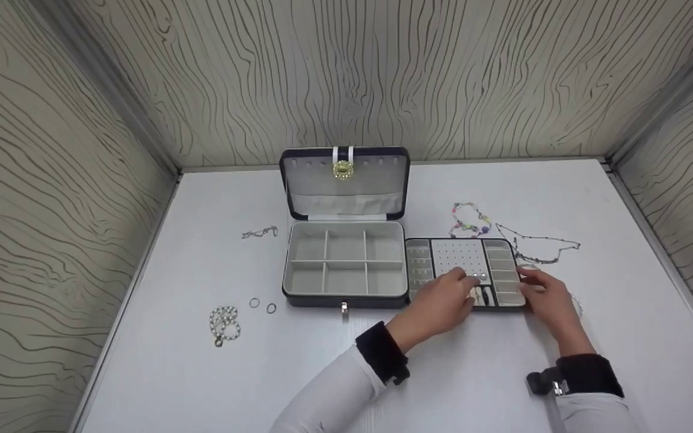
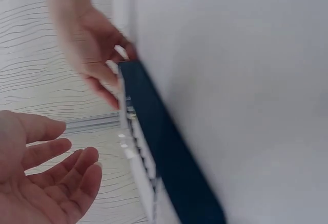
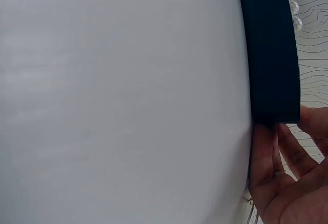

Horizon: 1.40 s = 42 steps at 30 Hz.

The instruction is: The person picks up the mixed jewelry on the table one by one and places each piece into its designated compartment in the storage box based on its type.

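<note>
Wood-grain patterned walls enclose a white table (image 1: 214,391), on which a jewellery box (image 1: 344,261) stands with its lid raised and its clasp (image 1: 344,310) facing the person. Just right of it, a shallow tray (image 1: 506,276) lies flat, its long axis running left to right. Above the tray's near side, the left hand (image 1: 443,300) is loosely bent, thumb apart from fingers, holding nothing visible. The right hand (image 1: 551,304) grips the tray's right end with thumb and fingers. Pearl studs (image 1: 483,277) sit on its perforated panel (image 1: 458,254).
</note>
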Motion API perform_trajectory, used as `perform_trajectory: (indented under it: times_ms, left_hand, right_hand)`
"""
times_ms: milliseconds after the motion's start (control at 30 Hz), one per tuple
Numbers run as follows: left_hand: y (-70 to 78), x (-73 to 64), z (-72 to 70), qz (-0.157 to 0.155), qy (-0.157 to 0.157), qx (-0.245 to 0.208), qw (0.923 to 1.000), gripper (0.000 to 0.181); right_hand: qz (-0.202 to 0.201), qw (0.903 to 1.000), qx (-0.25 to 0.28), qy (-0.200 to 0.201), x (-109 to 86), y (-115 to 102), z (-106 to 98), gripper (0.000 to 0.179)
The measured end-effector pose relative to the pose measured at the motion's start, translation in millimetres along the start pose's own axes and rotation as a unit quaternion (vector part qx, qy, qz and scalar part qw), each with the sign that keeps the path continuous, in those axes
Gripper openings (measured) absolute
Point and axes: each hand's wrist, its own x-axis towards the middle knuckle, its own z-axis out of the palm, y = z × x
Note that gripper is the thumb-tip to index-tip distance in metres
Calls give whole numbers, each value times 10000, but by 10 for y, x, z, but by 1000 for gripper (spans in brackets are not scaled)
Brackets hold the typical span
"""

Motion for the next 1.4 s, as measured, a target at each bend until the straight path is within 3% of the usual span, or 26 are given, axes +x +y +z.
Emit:
perform_trajectory:
  times_ms: [167, 333, 467, 633, 900, 1167, 1267, 1400]
  left_hand:
    - [-108, -193, -286, 154, 386, -199, 9989, 31]
    - [-365, -419, -499, -50, 957, -549, 9939, 31]
    - [-619, -623, -599, -531, 1369, -799, 9859, 34]
    - [-934, -896, -744, -1331, 1764, -1114, 9689, 37]
    - [-1479, -1293, -891, -2108, 2351, -497, 9475, 41]
    - [-2031, -1706, -793, -2959, 2308, -23, 9269, 30]
    - [-2161, -1821, -758, -3375, 2074, 11, 9182, 30]
    - [-2255, -1941, -739, -3912, 1520, -161, 9075, 31]
  right_hand:
    - [-19, 10000, -9, 0, 9, 6, 1, 43]
    - [41, 10000, 39, 45, 6, 9, 7, 42]
    - [66, 9999, 70, 69, 8, 16, 20, 42]
    - [-18, 10000, 15, 89, 18, 27, 20, 42]
    - [-121, 9999, -33, 113, 14, 34, 6, 42]
    - [12, 10000, -49, 34, 8, 26, 2, 43]
    - [51, 10000, -4, -11, 0, 18, 1, 43]
    - [39, 10000, -18, -13, -9, 11, 3, 42]
